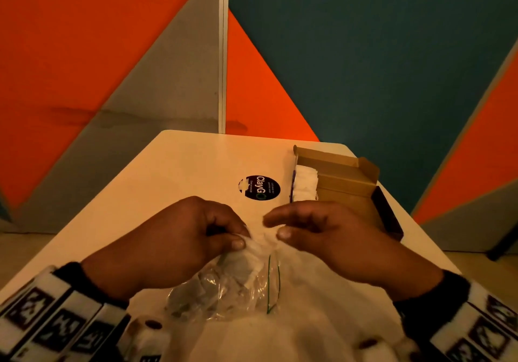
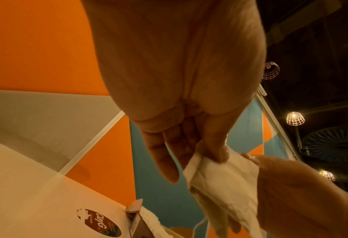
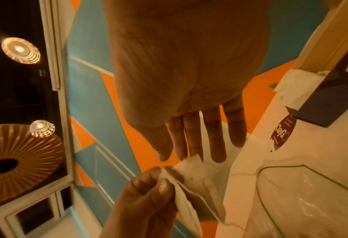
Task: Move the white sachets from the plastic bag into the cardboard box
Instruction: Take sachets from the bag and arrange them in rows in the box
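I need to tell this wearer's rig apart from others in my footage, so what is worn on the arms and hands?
Both hands, the left hand and the right hand, are bare: no gloves, and no rings show. Each wrist has a dark cuff, and behind it a white band of blocks printed with black square marker patterns; the right arm wears the same band. White camera housings sit beneath the wrists.

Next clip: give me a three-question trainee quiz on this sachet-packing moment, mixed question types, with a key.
1. True or false: the cardboard box already holds white sachets.
2. Which hand pinches the sachet? A) left hand B) right hand C) neither
3. Fill in: the plastic bag lies on the ___, below the hands.

Key: 1 true; 2 A; 3 table
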